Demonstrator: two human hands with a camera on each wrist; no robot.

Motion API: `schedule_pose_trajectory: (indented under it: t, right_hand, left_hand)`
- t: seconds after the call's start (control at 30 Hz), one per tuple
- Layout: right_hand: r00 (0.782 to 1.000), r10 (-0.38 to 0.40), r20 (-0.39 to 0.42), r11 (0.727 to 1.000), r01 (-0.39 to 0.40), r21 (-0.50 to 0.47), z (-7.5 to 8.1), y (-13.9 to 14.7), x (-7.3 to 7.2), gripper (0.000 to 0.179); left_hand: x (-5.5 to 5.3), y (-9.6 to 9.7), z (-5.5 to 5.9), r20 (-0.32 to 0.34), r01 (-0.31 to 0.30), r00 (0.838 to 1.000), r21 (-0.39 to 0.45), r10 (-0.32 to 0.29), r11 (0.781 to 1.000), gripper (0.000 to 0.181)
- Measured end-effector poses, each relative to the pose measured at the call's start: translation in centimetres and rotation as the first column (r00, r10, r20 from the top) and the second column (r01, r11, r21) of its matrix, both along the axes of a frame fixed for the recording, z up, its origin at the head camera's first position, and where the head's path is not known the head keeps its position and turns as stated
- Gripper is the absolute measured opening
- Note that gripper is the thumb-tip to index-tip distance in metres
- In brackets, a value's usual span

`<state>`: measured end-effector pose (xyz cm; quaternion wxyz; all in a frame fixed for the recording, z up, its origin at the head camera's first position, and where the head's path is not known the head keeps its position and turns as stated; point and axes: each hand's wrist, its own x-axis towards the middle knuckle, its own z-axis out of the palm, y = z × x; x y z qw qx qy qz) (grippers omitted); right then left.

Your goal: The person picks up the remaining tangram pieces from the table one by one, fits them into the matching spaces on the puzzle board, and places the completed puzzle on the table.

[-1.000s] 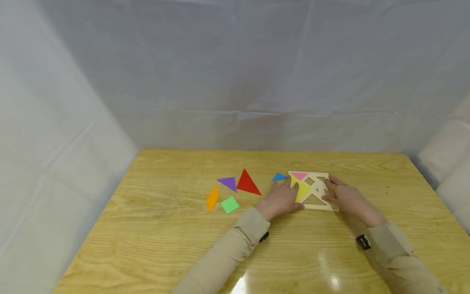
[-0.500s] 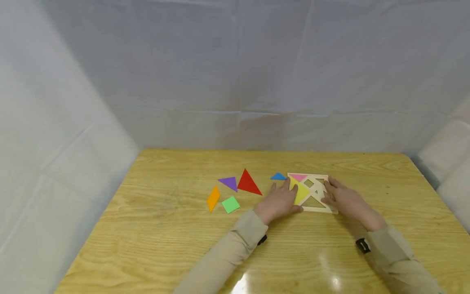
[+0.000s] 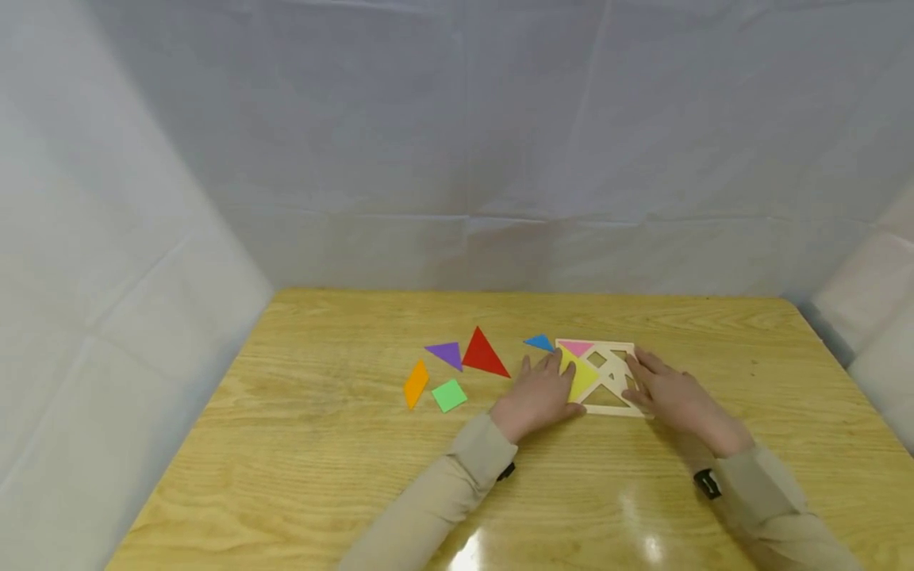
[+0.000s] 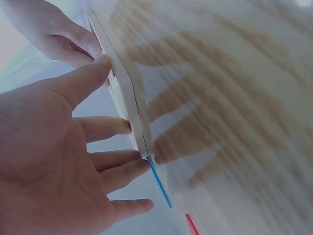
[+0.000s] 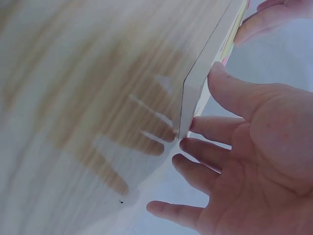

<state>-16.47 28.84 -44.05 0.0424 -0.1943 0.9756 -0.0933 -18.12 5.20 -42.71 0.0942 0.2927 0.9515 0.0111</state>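
Note:
A pale wooden tangram tray (image 3: 612, 411) with cut-out shapes lies flat on the table, right of its middle. Its left part holds a yellow triangle (image 3: 581, 379) and a pink triangle (image 3: 575, 348). My left hand (image 3: 534, 395) rests with spread fingers on the tray's left side, partly over the yellow triangle. My right hand (image 3: 677, 398) touches the right edge, its fingers extended and covering part of the cut-outs. In the left wrist view, fingertips meet the rim beside the blue triangle (image 4: 159, 181). The right thumb (image 5: 230, 88) touches the tray's side in the right wrist view.
Left of the tray lie a red triangle (image 3: 484, 355), a purple triangle (image 3: 447, 354), an orange parallelogram (image 3: 416, 385) and a green square (image 3: 449, 396). The wooden table (image 3: 300, 460) meets pale sheeting (image 3: 371, 246) at its back edge.
Both hands have slid the tray slightly left and toward me. The blue triangle at its upper left corner has shifted a little left and turned.

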Motion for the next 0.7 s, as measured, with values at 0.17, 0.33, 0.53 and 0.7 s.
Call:
schedule_pose_trajectory:
  t: [0.17, 0.33, 0.53, 0.7]
  right_hand:
    - [0.999, 0.001, -0.034, 1.000, 0.000, 0.020, -0.17, -0.21, 0.21, 0.065]
    - [1.000, -0.013, -0.021, 1.000, 0.013, 0.013, -0.16, -0.48, 0.45, 0.065]
    - [1.000, -0.017, -0.026, 1.000, 0.018, 0.011, 0.06, -0.87, 0.78, 0.064]
    - [1.000, -0.023, -0.021, 1.000, 0.023, 0.013, 0.13, -0.98, 0.92, 0.064]
  left_hand:
    - [0.31, -0.30, -0.11, -0.015, 0.003, 1.000, -0.011, -0.003, 1.000, 0.072]
    - [0.49, -0.53, -0.20, -0.030, 0.010, 1.000, -0.014, -0.010, 1.000, 0.071]
    - [0.69, -0.82, -0.12, -0.031, 0.018, 0.999, 0.001, -0.018, 1.000, 0.071]
    - [0.78, -0.98, -0.13, -0.031, 0.019, 0.999, 0.006, -0.019, 1.000, 0.071]
